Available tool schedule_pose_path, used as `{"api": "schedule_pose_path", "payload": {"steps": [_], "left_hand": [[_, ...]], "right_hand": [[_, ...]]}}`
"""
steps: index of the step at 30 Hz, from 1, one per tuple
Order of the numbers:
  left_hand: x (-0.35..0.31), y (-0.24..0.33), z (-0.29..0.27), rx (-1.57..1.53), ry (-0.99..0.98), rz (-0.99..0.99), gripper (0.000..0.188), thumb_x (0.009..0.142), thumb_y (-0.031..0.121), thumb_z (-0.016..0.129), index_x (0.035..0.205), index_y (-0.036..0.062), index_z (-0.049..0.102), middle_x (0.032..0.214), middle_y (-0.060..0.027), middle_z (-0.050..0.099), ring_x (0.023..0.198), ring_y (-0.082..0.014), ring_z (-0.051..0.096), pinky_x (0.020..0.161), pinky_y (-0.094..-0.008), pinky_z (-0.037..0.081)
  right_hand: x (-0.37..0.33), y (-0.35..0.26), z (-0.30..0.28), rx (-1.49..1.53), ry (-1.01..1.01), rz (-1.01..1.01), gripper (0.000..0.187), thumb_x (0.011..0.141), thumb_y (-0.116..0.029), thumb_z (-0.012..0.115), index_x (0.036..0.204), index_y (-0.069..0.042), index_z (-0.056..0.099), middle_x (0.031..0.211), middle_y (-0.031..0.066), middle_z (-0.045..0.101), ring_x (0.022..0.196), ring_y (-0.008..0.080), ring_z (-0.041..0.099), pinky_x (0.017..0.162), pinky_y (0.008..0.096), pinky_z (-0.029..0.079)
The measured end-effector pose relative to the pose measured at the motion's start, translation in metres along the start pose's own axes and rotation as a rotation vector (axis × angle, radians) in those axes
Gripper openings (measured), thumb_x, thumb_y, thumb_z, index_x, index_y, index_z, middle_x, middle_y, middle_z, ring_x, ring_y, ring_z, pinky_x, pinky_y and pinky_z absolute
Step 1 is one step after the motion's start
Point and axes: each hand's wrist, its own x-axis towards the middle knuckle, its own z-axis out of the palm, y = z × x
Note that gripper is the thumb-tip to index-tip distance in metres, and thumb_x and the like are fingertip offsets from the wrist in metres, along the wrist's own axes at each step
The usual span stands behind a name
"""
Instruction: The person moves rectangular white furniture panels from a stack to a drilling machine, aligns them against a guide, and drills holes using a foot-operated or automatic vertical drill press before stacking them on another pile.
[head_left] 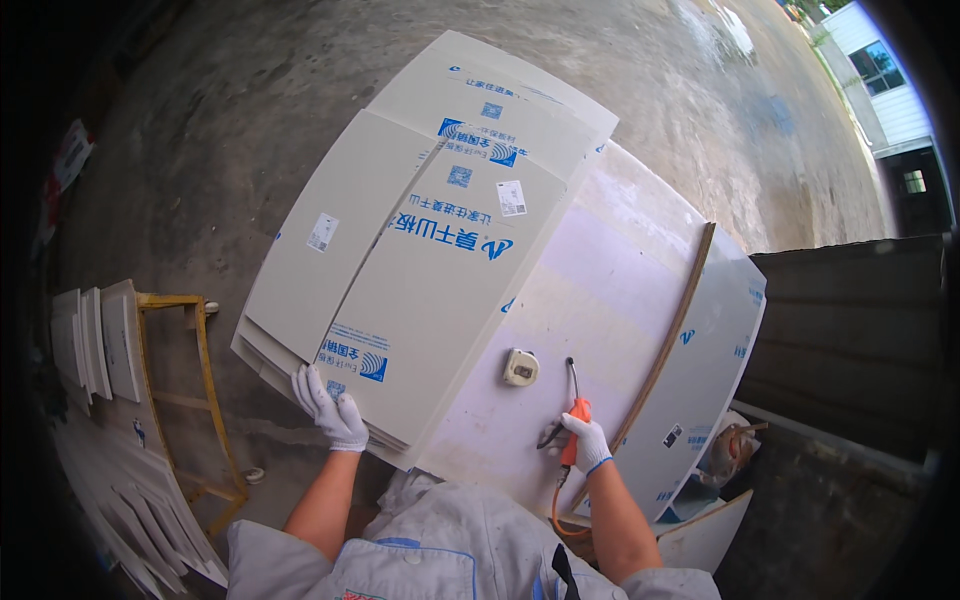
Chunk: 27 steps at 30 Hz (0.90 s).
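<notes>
Gap between boards (440, 290) and tape measure (521, 367)

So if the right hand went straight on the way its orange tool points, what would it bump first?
Probably the edge of the grey boards, passing right of the tape measure. The right hand and orange tool might clear them instead; height is hard to tell.

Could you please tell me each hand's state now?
Left white-gloved hand: open, at the edge of flat grey panels.
Right white-gloved hand: closed, holding an orange air gun.
</notes>
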Motion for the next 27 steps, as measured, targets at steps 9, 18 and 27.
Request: {"api": "schedule_pose_path", "payload": {"steps": [9, 18, 27], "left_hand": [[-0.005, -0.003, -0.002, -0.009, -0.01, -0.016, 0.071, 0.093, 0.034, 0.047, 0.15, -0.0084, 0.038, 0.153, -0.0323, 0.037, 0.144, -0.0526, 0.029, 0.118, -0.0629, 0.022], [-0.013, -0.015, 0.001, -0.007, 0.001, -0.032, 0.073, 0.092, 0.035, 0.054, 0.15, -0.0063, 0.039, 0.151, -0.0292, 0.04, 0.143, -0.0525, 0.031, 0.117, -0.0618, 0.025], [-0.068, 0.068, -0.029, -0.069, -0.073, -0.005, 0.074, 0.077, 0.03, 0.079, 0.139, 0.0024, 0.051, 0.138, -0.0192, 0.051, 0.135, -0.0428, 0.043, 0.114, -0.0569, 0.033]], "right_hand": [[0.003, 0.006, -0.004, 0.008, 0.002, -0.009, 0.023, 0.092, -0.025, 0.072, 0.104, -0.007, 0.063, 0.096, 0.0152, 0.074, 0.081, 0.0324, 0.075, 0.061, 0.0452, 0.061], [0.004, 0.007, -0.008, 0.041, -0.105, -0.008, 0.024, 0.094, -0.027, 0.069, 0.103, -0.006, 0.063, 0.095, 0.0144, 0.073, 0.088, 0.034, 0.073, 0.068, 0.0492, 0.061], [-0.034, -0.009, 0.154, -0.059, -0.334, -0.302, 0.045, 0.091, -0.023, 0.076, 0.128, -0.002, 0.06, 0.121, 0.0115, 0.067, 0.111, 0.0256, 0.065, 0.094, 0.0475, 0.055]]}}
